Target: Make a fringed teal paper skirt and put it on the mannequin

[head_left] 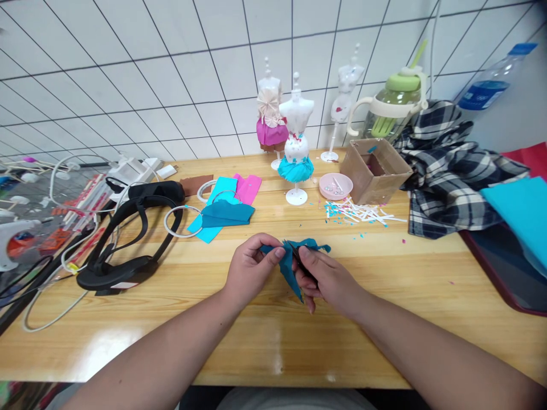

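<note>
Between my two hands, above the middle of the table, is a crumpled piece of teal fabric (290, 279) with a pointed end hanging down. My left hand (254, 262) pinches its left edge between thumb and fingers. Dark scissors (304, 263) are gripped in my right hand (329, 279), their tip against the top of the fabric; the handles are mostly hidden by my fingers. Beyond my hands stands a small white dress form (296, 111) wearing a turquoise gathered skirt (296, 169). Another form behind it carries a cream bow top and a magenta skirt (272, 132).
Folded teal fabric (228, 213), pink fabric (252, 187) and a white ring (166, 222) lie left of centre, near a black headset (128, 273). A pink dish (329, 192), white paper strips (363, 212), a cardboard box (384, 182) and a checked cloth (444, 176) are at right.
</note>
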`<state>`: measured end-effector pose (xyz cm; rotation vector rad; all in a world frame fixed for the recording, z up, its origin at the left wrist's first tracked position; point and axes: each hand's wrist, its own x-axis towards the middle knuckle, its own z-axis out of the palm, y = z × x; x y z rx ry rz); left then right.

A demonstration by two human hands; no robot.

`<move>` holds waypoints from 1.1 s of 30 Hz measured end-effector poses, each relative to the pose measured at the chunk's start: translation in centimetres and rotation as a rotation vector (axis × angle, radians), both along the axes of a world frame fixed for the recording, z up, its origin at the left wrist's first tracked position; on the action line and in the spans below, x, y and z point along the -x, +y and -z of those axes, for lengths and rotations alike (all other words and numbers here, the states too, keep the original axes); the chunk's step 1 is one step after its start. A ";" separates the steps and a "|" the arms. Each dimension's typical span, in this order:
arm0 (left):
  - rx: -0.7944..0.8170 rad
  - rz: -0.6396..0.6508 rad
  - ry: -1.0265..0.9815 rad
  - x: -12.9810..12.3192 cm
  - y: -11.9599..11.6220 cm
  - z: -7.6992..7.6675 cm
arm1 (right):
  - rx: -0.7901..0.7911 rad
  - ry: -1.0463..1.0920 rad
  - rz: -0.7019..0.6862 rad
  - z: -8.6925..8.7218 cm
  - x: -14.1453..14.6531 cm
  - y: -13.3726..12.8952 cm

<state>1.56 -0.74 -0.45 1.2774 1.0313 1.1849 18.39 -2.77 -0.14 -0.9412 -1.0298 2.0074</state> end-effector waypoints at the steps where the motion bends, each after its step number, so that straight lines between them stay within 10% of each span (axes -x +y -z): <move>1: -0.018 -0.020 0.025 0.0 0.0 0.0 | -0.009 -0.023 0.004 -0.1 0.0 0.0; 33: -0.007 -0.064 0.133 0.0 0.1 0.5 | 0.018 -0.067 0.054 -0.2 0.2 0.5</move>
